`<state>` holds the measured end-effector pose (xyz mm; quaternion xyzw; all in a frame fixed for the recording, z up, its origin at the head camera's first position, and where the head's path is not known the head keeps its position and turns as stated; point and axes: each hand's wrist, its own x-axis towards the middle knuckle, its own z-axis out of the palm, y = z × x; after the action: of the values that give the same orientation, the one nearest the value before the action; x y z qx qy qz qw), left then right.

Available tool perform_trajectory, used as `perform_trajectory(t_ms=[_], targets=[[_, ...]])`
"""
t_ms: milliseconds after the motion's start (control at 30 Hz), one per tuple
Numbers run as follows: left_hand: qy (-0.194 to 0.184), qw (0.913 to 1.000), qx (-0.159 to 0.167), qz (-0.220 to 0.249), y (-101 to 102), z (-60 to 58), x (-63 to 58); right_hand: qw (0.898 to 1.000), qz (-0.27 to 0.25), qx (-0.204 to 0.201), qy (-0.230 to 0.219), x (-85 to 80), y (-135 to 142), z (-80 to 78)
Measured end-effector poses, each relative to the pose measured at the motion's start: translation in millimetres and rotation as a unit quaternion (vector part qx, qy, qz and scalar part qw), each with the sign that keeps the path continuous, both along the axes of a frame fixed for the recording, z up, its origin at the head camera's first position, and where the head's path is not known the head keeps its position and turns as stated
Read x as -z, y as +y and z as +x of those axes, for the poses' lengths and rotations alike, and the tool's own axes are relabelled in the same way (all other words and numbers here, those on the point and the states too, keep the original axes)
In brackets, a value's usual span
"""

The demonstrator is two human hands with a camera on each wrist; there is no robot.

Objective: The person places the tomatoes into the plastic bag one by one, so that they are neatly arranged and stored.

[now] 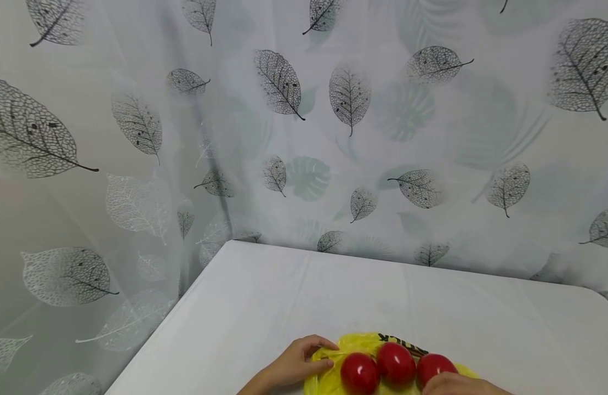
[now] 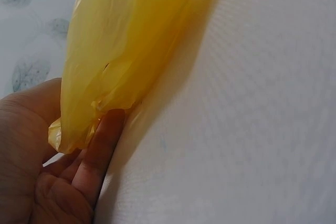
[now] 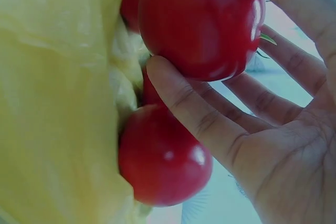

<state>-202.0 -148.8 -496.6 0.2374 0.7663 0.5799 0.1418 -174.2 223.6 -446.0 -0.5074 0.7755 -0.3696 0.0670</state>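
Note:
A yellow plastic bag (image 1: 333,366) with black lettering lies at the bottom of the head view, several red tomatoes (image 1: 359,374) on or in it. My left hand (image 1: 296,362) pinches the bag's left edge. The left wrist view shows the gathered yellow film (image 2: 121,40) between thumb and fingers. At the right side, my right hand (image 1: 454,384) has thumb and fingers around the rightmost tomato (image 1: 434,366). In the right wrist view that tomato (image 3: 202,24) shows a bit of green stem, with another tomato (image 3: 165,156) beside it against the bag.
The white table (image 1: 264,307) stretches behind the bag, its left edge running diagonally. A pale curtain (image 1: 328,137) printed with leaves hangs behind the table and along its left side.

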Motion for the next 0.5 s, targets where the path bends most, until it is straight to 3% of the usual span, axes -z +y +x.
perform_trajectory(t_ms=[67, 167, 233, 300, 367, 400, 500], targets=[[0.001, 1.0, 0.001, 0.0, -0.2, 0.5, 0.3, 0.998, 0.044, 0.028, 0.034, 4.3, -0.1, 0.6], [-0.001, 1.0, 0.001, 0.0, -0.7, 1.9, -0.3, 0.997, 0.058, 0.042, 0.032, 12.9, 1.9, 1.8], [-0.003, 1.0, -0.002, -0.004, -1.3, 2.8, -1.2, 0.998, 0.025, 0.042, -0.04, 19.1, 3.7, 3.1], [-0.001, 0.9999, -0.005, -0.009, -2.1, 3.3, -1.9, 0.991, -0.014, 0.04, -0.129, 24.2, 5.4, 4.5], [0.002, 0.9999, -0.007, -0.013, -2.8, 3.2, -2.6, 0.985, -0.033, 0.033, -0.168, 27.3, 6.9, 4.2], [0.004, 0.9999, -0.008, -0.015, -3.0, 3.3, -3.0, 0.983, -0.035, 0.03, -0.176, 28.2, 7.5, 3.6], [0.019, 0.9997, -0.004, -0.015, -3.5, 2.7, -2.8, 0.991, -0.022, 0.021, -0.129, 29.0, 8.2, 2.3]])
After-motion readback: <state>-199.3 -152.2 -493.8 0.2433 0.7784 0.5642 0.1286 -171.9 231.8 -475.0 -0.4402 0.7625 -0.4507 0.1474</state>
